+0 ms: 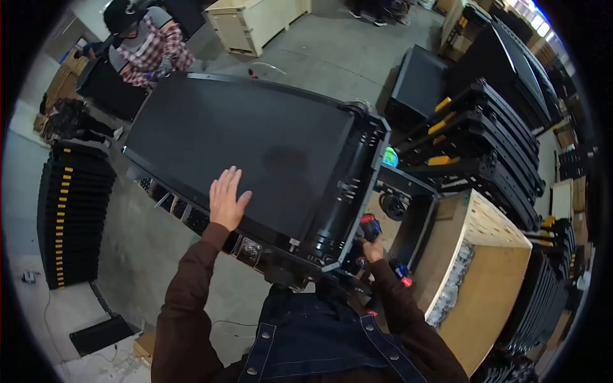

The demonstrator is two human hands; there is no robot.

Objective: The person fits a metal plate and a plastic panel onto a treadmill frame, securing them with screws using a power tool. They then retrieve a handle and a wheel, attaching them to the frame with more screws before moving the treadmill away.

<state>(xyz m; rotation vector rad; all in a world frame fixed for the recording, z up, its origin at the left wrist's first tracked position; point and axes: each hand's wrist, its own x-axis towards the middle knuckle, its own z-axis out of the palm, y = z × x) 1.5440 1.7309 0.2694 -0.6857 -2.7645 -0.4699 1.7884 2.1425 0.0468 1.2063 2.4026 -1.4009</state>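
A wide black treadmill deck (236, 134) lies in front of me, with a roller and frame parts (338, 204) along its right end. My left hand (226, 201) rests on the near part of the deck, fingers stretched out and holding nothing. Just past the deck's right end, my right hand (373, 249) is closed around a red and black cordless drill (370, 225). Its lower part is hidden by the hand. Below the deck's near edge sit several bins of small hardware (249, 251). A second red and blue tool (401, 273) lies close to my right forearm.
A person in a plaid shirt (150, 51) stands at the deck's far left corner. An open wooden crate (491, 268) is at my right, beyond a dark tray (418, 217). Black frames (479, 140) are stacked behind it. More black parts (73, 217) stand stacked at left.
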